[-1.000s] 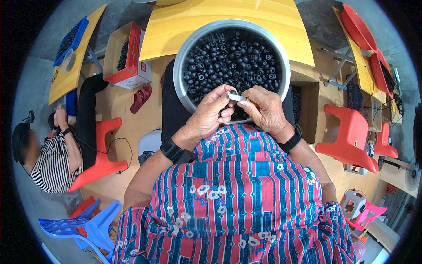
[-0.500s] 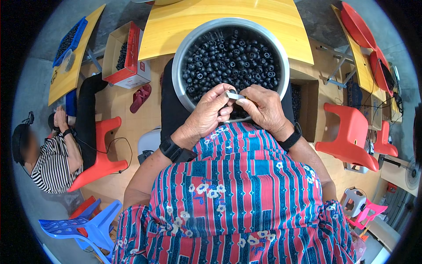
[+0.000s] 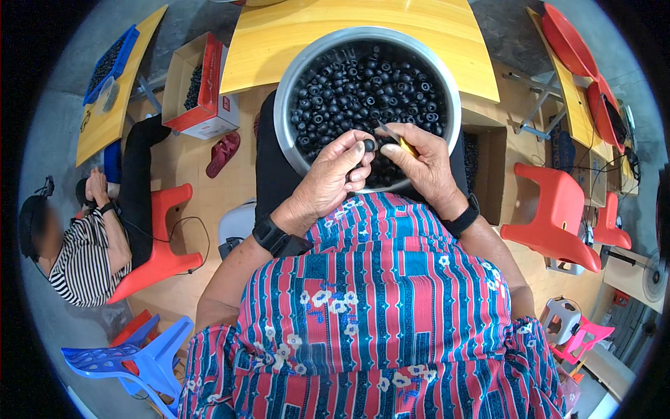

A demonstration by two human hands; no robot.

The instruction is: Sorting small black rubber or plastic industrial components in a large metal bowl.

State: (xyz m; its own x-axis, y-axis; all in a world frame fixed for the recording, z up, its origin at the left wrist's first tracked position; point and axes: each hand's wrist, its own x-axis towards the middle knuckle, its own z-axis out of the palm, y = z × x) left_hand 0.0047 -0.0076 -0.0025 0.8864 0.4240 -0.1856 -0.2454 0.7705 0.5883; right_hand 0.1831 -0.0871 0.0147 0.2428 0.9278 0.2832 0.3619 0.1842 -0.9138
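Close to my body, a wide metal basin (image 3: 283, 115) holds many small black round parts (image 3: 370, 87), several with a ring-shaped opening. Over its near side my left hand (image 3: 326, 176) pinches one black round part (image 3: 369, 145) between thumb and fingers. Just to the right of it, my right hand (image 3: 427, 171) is closed around a small knife (image 3: 407, 146). The knife has a yellow handle, and its thin blade points up and left, apart from the held part.
A yellow table (image 3: 349, 14) lies beyond the basin. At left stand an open carton (image 3: 209, 112) with black parts, a maroon slipper (image 3: 223, 155) and a seated person (image 3: 94, 258). Red stools (image 3: 551, 213) stand at right; a blue chair (image 3: 146, 359) is at lower left.
The knife blade has turned from lying flat across the black part to pointing up and away from it. My right hand has shifted slightly; my left hand keeps its pinch.
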